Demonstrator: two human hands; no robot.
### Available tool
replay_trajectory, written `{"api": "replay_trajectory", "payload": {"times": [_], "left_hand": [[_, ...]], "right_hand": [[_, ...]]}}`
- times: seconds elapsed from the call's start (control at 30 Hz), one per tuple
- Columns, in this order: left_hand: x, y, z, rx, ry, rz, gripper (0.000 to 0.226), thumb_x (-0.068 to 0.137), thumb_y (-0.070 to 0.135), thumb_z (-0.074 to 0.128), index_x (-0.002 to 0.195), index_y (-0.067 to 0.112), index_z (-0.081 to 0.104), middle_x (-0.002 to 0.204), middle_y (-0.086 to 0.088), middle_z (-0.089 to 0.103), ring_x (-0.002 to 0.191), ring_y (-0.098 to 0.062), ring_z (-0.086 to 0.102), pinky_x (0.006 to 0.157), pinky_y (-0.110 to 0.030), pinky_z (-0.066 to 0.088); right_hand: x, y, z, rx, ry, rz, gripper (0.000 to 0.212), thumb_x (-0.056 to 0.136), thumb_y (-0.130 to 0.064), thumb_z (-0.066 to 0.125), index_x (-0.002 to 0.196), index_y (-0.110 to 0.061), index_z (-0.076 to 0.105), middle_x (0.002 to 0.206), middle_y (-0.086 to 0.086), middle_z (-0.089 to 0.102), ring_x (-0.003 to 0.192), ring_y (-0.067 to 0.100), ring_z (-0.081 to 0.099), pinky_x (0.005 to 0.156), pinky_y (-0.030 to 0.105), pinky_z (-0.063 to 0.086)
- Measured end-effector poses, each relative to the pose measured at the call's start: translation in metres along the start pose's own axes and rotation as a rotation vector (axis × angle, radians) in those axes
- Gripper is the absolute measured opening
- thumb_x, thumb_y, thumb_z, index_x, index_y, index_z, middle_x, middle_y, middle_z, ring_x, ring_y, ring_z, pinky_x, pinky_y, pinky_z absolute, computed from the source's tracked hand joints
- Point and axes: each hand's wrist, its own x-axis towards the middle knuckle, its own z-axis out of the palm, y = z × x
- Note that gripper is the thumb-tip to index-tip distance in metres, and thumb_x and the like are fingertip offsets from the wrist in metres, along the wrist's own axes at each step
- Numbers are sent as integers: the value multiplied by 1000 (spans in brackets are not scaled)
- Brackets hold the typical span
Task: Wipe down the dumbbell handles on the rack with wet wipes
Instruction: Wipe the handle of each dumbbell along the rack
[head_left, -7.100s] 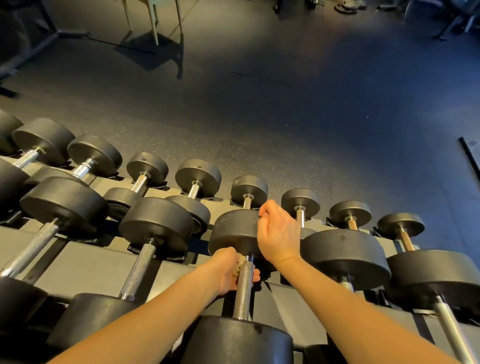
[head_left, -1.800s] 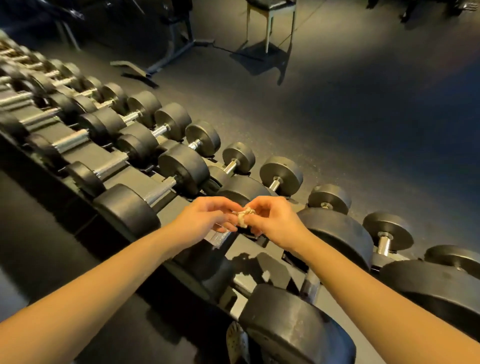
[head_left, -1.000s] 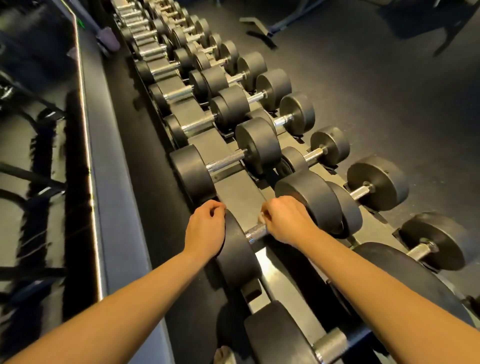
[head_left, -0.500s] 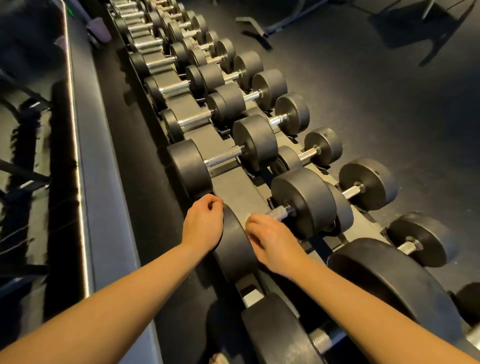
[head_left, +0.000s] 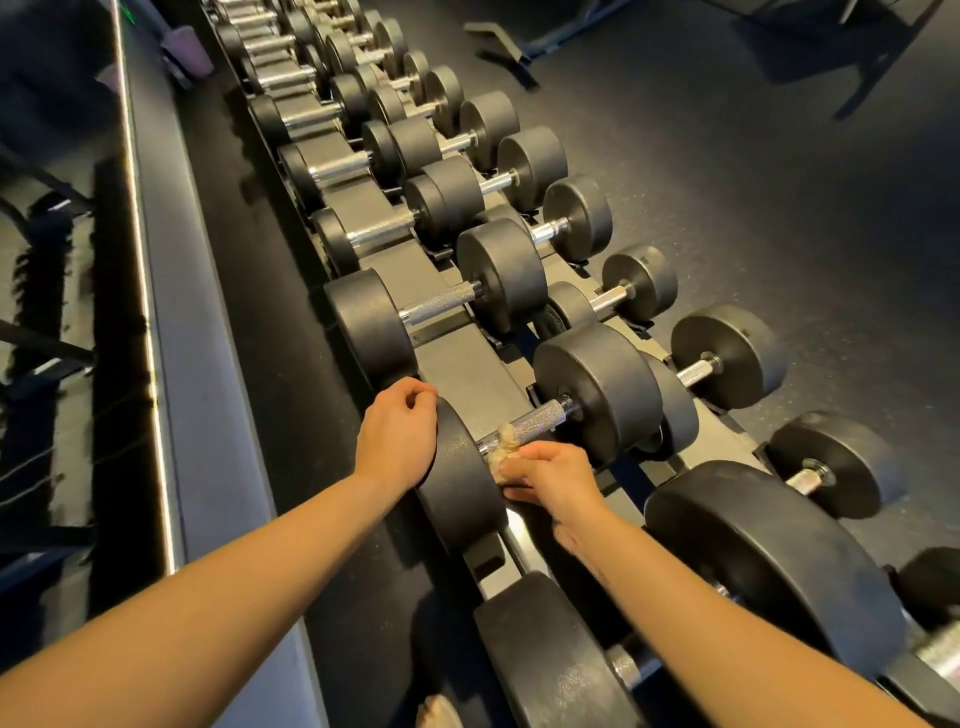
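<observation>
Our right grip (head_left: 550, 478) pinches the crumpled wipe (head_left: 503, 446) against the knurled handle (head_left: 537, 421), just beside the near head (head_left: 462, 493); our left grip (head_left: 397, 431) curls over that head's rim.

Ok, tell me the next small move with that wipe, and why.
Probably slide the wipe along the handle toward the far head. The right hand holds the wipe against the handle's near end, right beside the near head, which the left hand braces. The knurled stretch beyond the wipe is uncovered.
</observation>
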Motion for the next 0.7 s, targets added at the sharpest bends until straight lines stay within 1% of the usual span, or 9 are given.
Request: {"api": "replay_trajectory", "payload": {"times": [0.1,0.17,0.27,0.33,0.4,0.47,0.53,0.6,0.7], "left_hand": [[1,-1,1,-7,4,-11,29,108,27,44,123,19,68,115,3,68,105,-13,61,83,-25,42],[1,-1,1,-10,8,-19,29,108,27,44,123,19,67,115,3,68,104,-13,60,81,-24,42],[1,-1,1,-4,9,-15,29,108,28,44,124,18,67,115,3,68,105,-13,60,81,-24,41],[0,-1,1,-7,11,-13,30,109,27,44,124,18,67,115,3,68,106,-13,60,83,-24,41],[0,-1,1,-7,13,-16,29,108,27,44,123,19,67,115,4,68,106,-13,61,84,-25,41],[1,-1,1,-8,12,-17,29,108,27,44,122,19,68,114,4,68,106,-13,61,86,-26,42],[1,-1,1,-10,8,-18,28,108,27,44,122,19,68,114,4,68,106,-14,61,86,-27,42],[1,-1,1,-10,9,-18,28,108,27,44,121,20,68,113,4,68,105,-14,61,86,-27,42],[1,-1,2,11,18,-12,28,108,27,44,120,20,68,112,4,68,103,-13,61,83,-26,43]], "right_hand": [[1,6,5,243,75,87,17,85,14,65,96,4,72,81,16,74,73,24,71,68,31,62],[5,14,9,347,111,140,19,86,14,63,99,2,70,78,15,74,70,22,71,65,31,63],[5,17,15,239,66,144,17,89,10,62,92,-5,71,78,12,74,69,20,71,62,30,59],[-2,10,14,46,14,24,14,88,4,67,84,-9,71,79,10,74,74,21,70,67,30,57],[-12,-9,8,-245,2,-244,11,89,-7,73,81,-14,71,78,3,73,76,16,69,69,24,55],[-15,-33,1,-705,61,-596,6,93,-17,71,88,-20,70,85,-7,69,80,6,63,74,15,49],[-9,-52,0,-1196,67,-838,5,95,-20,68,98,-22,71,93,-7,67,85,9,55,84,23,49],[4,-60,7,-1468,-58,-789,10,97,-20,61,103,-19,69,95,1,68,87,18,59,88,35,52],[27,-75,24,-1455,-341,-479,18,102,-20,48,97,-12,63,91,8,66,89,28,63,81,40,51]]}}
